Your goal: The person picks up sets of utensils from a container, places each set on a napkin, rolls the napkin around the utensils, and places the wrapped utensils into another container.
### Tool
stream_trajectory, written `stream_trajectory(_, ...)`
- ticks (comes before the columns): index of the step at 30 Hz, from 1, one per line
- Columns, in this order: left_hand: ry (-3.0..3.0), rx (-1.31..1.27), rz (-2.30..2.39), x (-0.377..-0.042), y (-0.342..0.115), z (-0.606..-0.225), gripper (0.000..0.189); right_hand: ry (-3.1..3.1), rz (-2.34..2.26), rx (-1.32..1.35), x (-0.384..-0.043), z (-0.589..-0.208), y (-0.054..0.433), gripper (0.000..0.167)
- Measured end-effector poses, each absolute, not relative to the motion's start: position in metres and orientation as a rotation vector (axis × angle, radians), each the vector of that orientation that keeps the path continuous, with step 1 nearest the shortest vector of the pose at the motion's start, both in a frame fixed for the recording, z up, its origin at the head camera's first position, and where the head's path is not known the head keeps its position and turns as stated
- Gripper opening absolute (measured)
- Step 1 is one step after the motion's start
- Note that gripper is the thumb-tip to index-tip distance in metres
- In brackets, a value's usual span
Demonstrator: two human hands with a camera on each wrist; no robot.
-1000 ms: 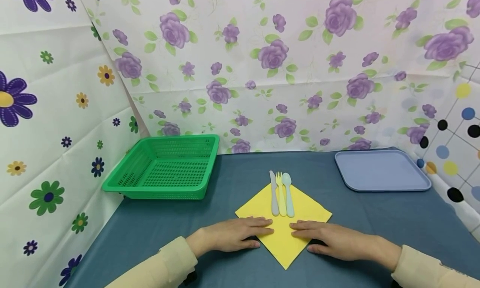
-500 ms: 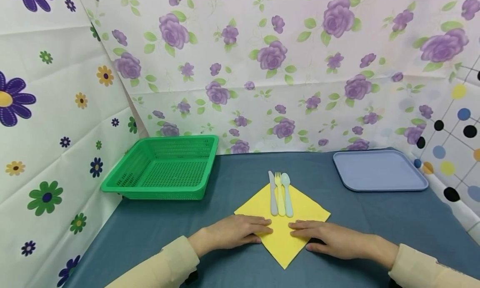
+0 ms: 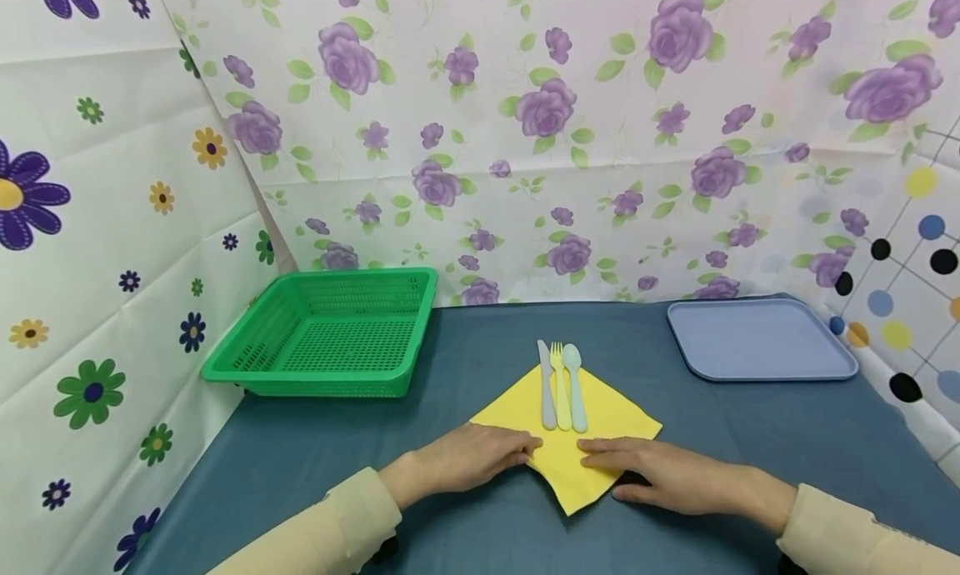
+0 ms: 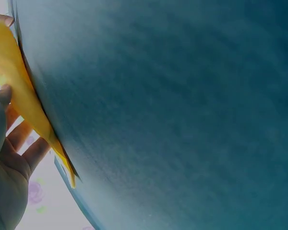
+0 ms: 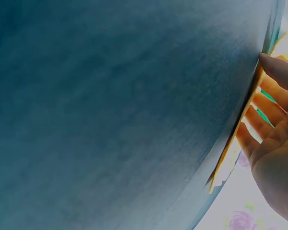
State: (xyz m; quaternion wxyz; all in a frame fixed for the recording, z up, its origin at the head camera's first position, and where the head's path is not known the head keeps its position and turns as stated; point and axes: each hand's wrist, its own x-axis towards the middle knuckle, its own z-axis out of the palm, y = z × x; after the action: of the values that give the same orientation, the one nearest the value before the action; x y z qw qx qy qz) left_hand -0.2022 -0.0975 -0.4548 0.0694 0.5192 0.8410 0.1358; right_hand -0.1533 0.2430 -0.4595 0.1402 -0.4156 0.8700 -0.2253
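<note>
A yellow napkin point(image 3: 600, 417) lies with one corner toward me, its near edge lifted and wavy. On its far half a lilac knife point(image 3: 547, 396), a yellow fork point(image 3: 560, 392) and a pale mint spoon point(image 3: 576, 392) lie side by side. My left hand point(image 3: 472, 457) pinches the napkin's near left edge; in the left wrist view the thumb is against the raised napkin point(image 4: 21, 86), the fingers on its other side. My right hand point(image 3: 667, 475) rests on the near right part with straight fingers, the thumb off the edge on the table.
A green perforated basket point(image 3: 330, 383) stands at the back left. A light blue tray point(image 3: 765, 342) lies at the back right. Blue cloth point(image 3: 480, 542) covers the table, with patterned sheets point(image 3: 480, 208) hanging behind and at both sides.
My left fingers have gone from lying straight to curling and pinching the napkin. Its near edge has risen and the near corner has shifted slightly away from me. My right hand stays put.
</note>
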Motion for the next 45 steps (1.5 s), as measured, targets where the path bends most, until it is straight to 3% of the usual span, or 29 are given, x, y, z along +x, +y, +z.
stream_trajectory(5,2.542,1.481,0.472,-0.203,-0.098,-0.455,0.03,2.578,-0.662,-1.131,-0.158,-0.458,0.237,0.051)
stream_trajectory(12,2.501,1.44,0.494,-0.203,-0.101,-0.455,0.036,2.672,-0.757,-1.079,-0.163,-0.456,0.233,0.028)
stream_trajectory(18,2.468,1.468,0.453,-0.204,-0.104,-0.454,0.052,2.68,-0.841,-1.066,-0.166,-0.456,0.234,0.022)
stream_trajectory(28,2.561,1.528,0.492,-0.208,-0.098,-0.45,0.022,2.684,-1.043,-1.043,-0.171,-0.453,0.235,0.007)
stream_trajectory(45,2.854,1.417,0.522,-0.219,-0.086,-0.439,0.018,2.84,-1.105,-0.964,-0.186,-0.439,0.237,0.004)
